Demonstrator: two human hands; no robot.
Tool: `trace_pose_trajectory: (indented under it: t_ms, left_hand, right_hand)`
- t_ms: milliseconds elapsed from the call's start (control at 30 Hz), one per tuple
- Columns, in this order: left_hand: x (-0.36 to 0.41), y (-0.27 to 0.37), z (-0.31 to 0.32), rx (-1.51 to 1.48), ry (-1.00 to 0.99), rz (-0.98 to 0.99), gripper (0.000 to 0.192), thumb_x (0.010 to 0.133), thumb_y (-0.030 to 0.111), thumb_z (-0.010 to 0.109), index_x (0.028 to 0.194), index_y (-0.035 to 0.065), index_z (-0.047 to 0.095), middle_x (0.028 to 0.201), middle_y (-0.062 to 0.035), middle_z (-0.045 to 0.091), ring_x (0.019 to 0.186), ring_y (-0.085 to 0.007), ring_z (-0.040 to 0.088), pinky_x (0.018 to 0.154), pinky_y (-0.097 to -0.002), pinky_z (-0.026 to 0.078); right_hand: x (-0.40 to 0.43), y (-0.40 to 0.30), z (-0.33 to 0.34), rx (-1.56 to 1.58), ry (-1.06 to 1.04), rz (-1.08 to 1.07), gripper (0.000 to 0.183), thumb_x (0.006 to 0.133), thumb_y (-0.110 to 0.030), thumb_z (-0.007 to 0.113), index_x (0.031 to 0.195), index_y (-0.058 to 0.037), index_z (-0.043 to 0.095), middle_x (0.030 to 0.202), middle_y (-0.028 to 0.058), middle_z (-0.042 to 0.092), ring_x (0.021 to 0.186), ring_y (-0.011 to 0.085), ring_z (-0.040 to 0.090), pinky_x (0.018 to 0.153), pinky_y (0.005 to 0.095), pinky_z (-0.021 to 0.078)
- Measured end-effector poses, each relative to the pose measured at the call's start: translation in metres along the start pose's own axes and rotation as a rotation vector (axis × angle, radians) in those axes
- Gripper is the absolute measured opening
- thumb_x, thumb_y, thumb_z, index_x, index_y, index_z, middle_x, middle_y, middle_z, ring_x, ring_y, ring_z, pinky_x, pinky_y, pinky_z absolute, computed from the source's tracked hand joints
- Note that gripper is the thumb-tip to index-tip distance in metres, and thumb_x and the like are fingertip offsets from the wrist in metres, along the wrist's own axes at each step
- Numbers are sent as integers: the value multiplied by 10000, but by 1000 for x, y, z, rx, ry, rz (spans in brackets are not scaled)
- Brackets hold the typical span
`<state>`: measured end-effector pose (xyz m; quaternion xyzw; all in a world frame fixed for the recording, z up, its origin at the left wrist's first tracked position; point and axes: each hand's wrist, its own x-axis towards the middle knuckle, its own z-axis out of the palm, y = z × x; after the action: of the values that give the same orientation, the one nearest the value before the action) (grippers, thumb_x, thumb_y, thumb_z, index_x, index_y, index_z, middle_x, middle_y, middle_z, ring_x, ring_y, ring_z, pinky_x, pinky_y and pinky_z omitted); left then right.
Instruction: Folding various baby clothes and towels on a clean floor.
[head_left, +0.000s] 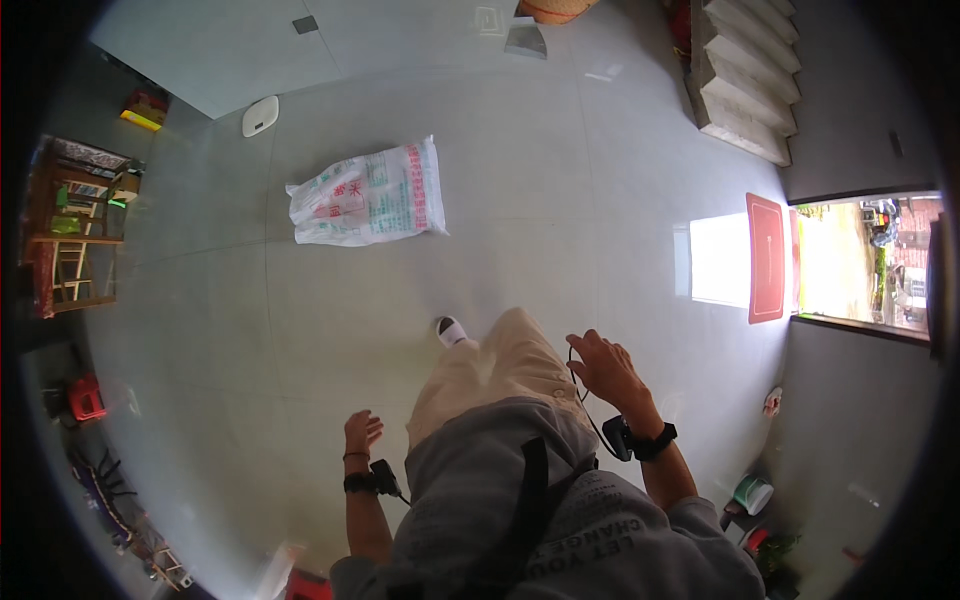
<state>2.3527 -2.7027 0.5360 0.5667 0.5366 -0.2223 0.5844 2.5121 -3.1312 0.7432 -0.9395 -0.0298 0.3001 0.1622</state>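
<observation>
A white woven plastic sack with red and green printing lies on the grey tiled floor, ahead and to the left of my feet. My left hand hangs beside my hip with its fingers loosely curled and nothing in it. On the other side, my right hand is raised beside my thigh, fingers bent and apart; a thin black cable runs close to its fingers, down towards the device strapped on that wrist. Neither hand touches the sack. One foot in a white sock and a slipper shows below the beige trousers.
A flat white scale lies beyond the sack near a wall corner. Concrete stairs rise at the upper right. A red mat lies before the open doorway. Wooden furniture and a red plastic stool stand at the far left.
</observation>
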Motion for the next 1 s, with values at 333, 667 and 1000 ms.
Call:
trace_pose_trajectory:
  t_ms: [333,667,1000]
  left_hand:
    - [46,138,104,-181,14,22,346,846,314,522,1071,51,513,877,-107,600,758,-214,606,662,-329,501]
    - [42,165,215,-657,9,-185,222,875,264,447,998,92,511,800,-81,587,666,-208,596,514,-277,479]
    - [95,163,329,-793,214,209,281,879,256,409,1051,53,499,855,-79,569,656,-185,546,496,-279,433]
  right_hand:
    - [222,24,-107,-266,-286,-80,376,809,-268,565,1122,-71,495,992,149,533,926,324,544,784,423,447]
    - [465,51,-199,-488,-365,-481,360,778,-302,576,1059,-80,533,955,178,552,840,365,566,700,430,481]
    - [609,-30,-185,-503,-418,-886,304,708,-227,628,949,-42,605,799,158,584,781,313,575,692,396,464]
